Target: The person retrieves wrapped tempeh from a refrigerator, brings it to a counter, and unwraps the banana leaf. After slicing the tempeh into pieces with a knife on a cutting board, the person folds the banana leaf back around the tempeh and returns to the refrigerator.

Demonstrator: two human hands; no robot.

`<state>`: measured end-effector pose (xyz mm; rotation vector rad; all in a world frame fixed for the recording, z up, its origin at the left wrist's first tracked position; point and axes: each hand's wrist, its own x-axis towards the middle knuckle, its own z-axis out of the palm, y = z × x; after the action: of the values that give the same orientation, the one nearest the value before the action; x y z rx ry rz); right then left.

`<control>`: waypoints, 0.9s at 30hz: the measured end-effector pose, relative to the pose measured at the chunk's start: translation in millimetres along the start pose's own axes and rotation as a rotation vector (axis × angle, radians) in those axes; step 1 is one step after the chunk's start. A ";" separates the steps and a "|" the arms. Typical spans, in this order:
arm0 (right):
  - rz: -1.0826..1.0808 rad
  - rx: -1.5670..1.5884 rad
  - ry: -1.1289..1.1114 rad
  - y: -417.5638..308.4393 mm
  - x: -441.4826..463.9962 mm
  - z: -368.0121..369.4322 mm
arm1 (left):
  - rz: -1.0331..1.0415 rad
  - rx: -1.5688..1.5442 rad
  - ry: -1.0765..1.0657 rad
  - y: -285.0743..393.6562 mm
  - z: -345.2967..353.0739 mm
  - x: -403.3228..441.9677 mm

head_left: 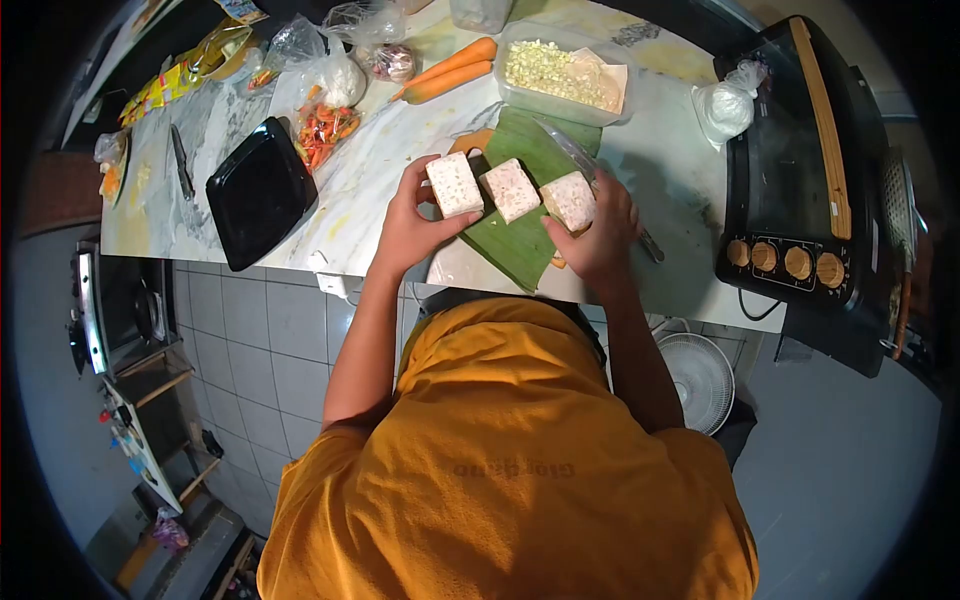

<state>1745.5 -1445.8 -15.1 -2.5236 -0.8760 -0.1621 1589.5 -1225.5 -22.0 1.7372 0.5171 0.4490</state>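
Observation:
Three pale, speckled blocks of tempeh sit in a row over a green banana leaf (pixel 515 250). My left hand (pixel 412 228) is closed around the left tempeh block (pixel 454 186), fingers behind and thumb at its front edge. The middle tempeh block (pixel 511 190) lies untouched on the leaf. My right hand (pixel 603 240) grips the right tempeh block (pixel 570 200) between thumb and fingers. A knife (pixel 566 146) lies slantwise by my right hand, which hides its middle; the handle end shows beyond the hand. Part of a wooden board (pixel 472 143) shows under the leaf.
Behind the leaf stands a plastic container (pixel 612 112) of chopped pale vegetables, beside carrots (pixel 450 76). A bag of chillies (pixel 325 130), a black tray (pixel 262 193) and another knife (pixel 181 160) are at left. A toaster oven (pixel 790 170) and a white bag (pixel 730 102) bound the right.

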 end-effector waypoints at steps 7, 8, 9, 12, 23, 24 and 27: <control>-0.270 0.128 -0.153 -43.2 18.6 -4.2 | 0.047 0.082 0.012 -2.8 2.7 -0.5; -0.265 0.140 -0.202 -48.6 20.4 -2.4 | 0.050 0.084 0.010 -3.1 2.5 -3.4; -0.262 0.141 -0.200 -51.7 21.8 1.8 | 0.029 0.120 0.026 -3.4 2.1 -7.2; -0.261 0.041 -0.271 -53.9 26.1 9.6 | 0.005 0.132 0.016 -2.0 2.5 -11.0; -0.193 -0.021 -0.397 -50.9 19.5 -9.4 | 0.082 0.544 -0.017 4.9 16.1 -14.5; -0.192 -0.021 -0.397 -46.5 19.7 -8.9 | 0.083 0.545 -0.018 5.9 18.5 -16.4; -0.335 0.016 -0.356 -33.2 25.1 -2.0 | 0.030 0.555 0.014 6.9 25.6 -21.3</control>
<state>1745.1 -1409.7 5.9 -2.4100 -1.4306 0.1965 1586.9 -1259.4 -21.4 2.2756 0.6691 0.3570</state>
